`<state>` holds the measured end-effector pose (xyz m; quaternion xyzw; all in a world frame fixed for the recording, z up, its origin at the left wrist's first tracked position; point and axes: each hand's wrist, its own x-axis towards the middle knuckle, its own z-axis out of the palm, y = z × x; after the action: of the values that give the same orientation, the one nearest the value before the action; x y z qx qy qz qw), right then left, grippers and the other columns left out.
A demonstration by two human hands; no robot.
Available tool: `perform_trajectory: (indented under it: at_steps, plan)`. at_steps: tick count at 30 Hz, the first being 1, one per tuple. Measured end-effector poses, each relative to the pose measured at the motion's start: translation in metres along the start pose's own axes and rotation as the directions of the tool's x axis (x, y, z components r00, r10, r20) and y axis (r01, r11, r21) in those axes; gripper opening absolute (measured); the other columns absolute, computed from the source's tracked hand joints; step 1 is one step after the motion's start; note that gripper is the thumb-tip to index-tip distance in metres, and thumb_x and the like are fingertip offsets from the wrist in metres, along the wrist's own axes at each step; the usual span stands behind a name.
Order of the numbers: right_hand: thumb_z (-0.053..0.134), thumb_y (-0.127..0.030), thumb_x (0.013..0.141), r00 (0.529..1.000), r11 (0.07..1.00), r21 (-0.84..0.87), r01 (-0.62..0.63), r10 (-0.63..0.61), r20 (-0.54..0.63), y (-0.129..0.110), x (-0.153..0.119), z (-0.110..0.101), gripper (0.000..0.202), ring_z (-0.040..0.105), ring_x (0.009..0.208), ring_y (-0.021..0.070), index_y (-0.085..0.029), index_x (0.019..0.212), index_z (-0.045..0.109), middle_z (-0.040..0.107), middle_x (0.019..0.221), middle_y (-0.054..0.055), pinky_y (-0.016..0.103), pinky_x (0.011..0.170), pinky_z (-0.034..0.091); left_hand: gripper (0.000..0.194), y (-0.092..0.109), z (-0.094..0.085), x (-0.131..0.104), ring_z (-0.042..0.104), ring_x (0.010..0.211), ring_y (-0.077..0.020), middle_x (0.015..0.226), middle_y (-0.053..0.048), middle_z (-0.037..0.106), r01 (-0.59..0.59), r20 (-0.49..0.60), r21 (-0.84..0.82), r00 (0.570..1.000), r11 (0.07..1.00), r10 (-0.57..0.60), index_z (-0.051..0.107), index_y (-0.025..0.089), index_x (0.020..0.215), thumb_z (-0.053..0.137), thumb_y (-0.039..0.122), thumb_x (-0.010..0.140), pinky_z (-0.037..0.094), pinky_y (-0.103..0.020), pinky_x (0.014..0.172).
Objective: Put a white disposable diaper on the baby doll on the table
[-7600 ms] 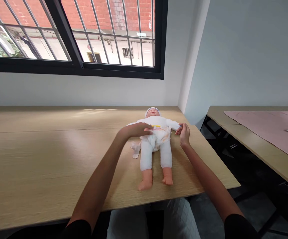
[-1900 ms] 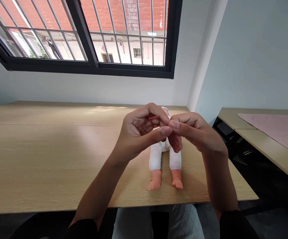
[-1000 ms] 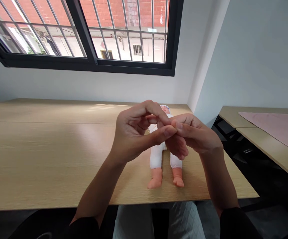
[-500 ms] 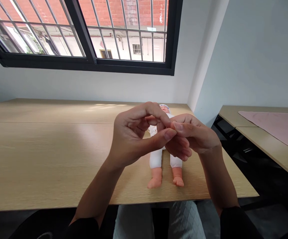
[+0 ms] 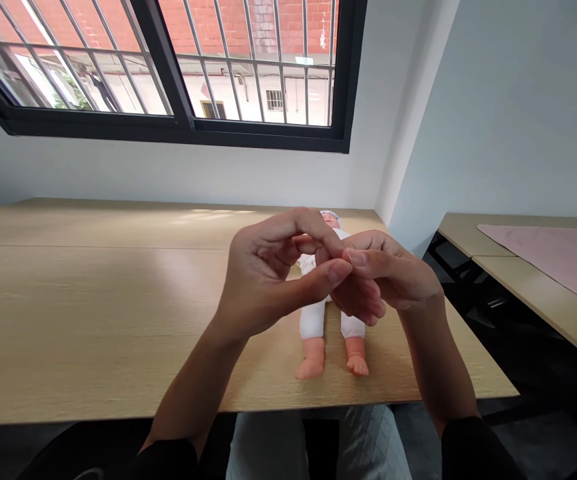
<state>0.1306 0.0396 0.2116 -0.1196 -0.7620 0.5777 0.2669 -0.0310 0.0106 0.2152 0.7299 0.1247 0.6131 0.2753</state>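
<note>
Both hands meet in midair above a baby doll [image 5: 312,321]. The thumb and forefinger of my left hand [image 5: 273,273] come together in a pinch at the fingertips of my right hand [image 5: 388,270]. My right thumb presses against its own forefinger there, with the other right fingers curled below. Whatever may lie between the fingertips is hidden or too small to make out. On its back, the doll wears white clothes and a light cap; bare feet point toward me. My hands cover most of its torso.
The doll lies on a light wooden table [image 5: 93,320] by a barred window [image 5: 253,60]. To the right, past a dark gap, a pink cloth [image 5: 558,257] covers part of another table [image 5: 493,247]. My legs [image 5: 268,443] are below the near edge.
</note>
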Motion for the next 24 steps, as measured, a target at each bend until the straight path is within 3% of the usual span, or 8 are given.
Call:
perform_trajectory:
  at_steps: [8,16,21,24]
  plan:
    - [0.049,-0.069,0.082,1.000,1.000,0.029,-0.002,0.002,-0.025,0.0030,0.0027,0.0014,0.056,0.060,0.061,0.0150,-0.023,0.052,0.042,0.044,0.042,-0.003,0.022,0.054,0.049,0.018,0.0000,-0.0007,-0.0033,0.056,0.052,-0.0103,0.060,0.002,0.058,0.039,-0.020,0.023,0.999,0.999,-0.039,0.066,0.020,0.075,0.077,0.035,0.075,0.050,-0.025,0.053]
    - [0.045,-0.065,0.087,0.996,0.996,-0.013,0.085,-0.085,-0.034,0.0052,0.0040,-0.0001,0.055,0.054,0.049,0.0113,-0.022,0.052,0.041,0.042,0.040,-0.005,0.022,0.051,0.047,0.016,0.0036,-0.0002,-0.0029,0.055,0.051,-0.0089,0.063,0.002,0.059,0.037,-0.035,0.048,0.999,0.998,-0.035,0.065,0.020,0.074,0.076,0.031,0.077,0.049,-0.024,0.050]
    - [0.049,-0.062,0.086,0.999,0.996,0.084,0.034,-0.036,0.020,-0.0015,0.0026,0.0015,0.051,0.054,0.049,0.0114,-0.023,0.055,0.041,0.044,0.043,-0.005,0.022,0.051,0.047,0.014,0.0029,0.0001,-0.0023,0.053,0.048,-0.0078,0.063,0.002,0.059,0.041,-0.023,0.028,0.999,0.999,-0.040,0.064,0.019,0.075,0.073,0.030,0.079,0.044,-0.022,0.042]
    - [0.052,-0.061,0.085,1.000,0.988,0.156,0.001,-0.004,0.024,-0.0036,0.0021,0.0028,0.050,0.054,0.049,0.0108,-0.023,0.056,0.040,0.044,0.043,-0.005,0.021,0.051,0.046,0.011,0.0023,0.0032,-0.0023,0.059,0.057,-0.0098,0.069,0.001,0.061,0.001,-0.068,0.055,0.998,0.999,0.002,0.064,0.020,0.078,0.072,0.026,0.080,0.045,-0.021,0.043]
